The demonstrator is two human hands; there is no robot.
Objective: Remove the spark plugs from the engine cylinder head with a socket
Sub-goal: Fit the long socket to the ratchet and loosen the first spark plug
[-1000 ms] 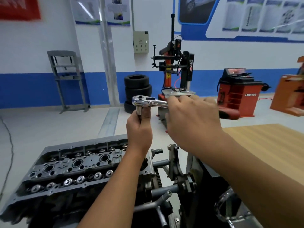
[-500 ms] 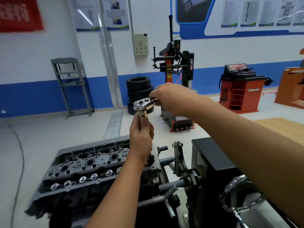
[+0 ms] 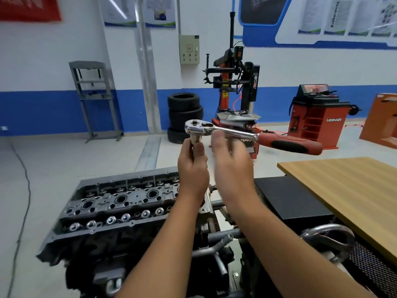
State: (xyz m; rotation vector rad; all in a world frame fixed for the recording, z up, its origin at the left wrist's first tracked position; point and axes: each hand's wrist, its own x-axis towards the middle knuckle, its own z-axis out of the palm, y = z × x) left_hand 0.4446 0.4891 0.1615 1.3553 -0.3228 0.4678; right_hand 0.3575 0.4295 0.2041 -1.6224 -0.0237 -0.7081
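Above the cylinder head (image 3: 120,203), my left hand (image 3: 193,168) grips the socket (image 3: 195,140) upright under the ratchet (image 3: 247,134).
My right hand (image 3: 232,164), blurred and seemingly empty, sits just below the handle running rightward; plug wells lie down-left.

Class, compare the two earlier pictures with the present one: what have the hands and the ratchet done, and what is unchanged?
The right hand has let go of the ratchet and dropped just below it, fingers blurred. The red handle now sticks out free to the right. The left hand still grips the socket under the ratchet head, above the cylinder head.
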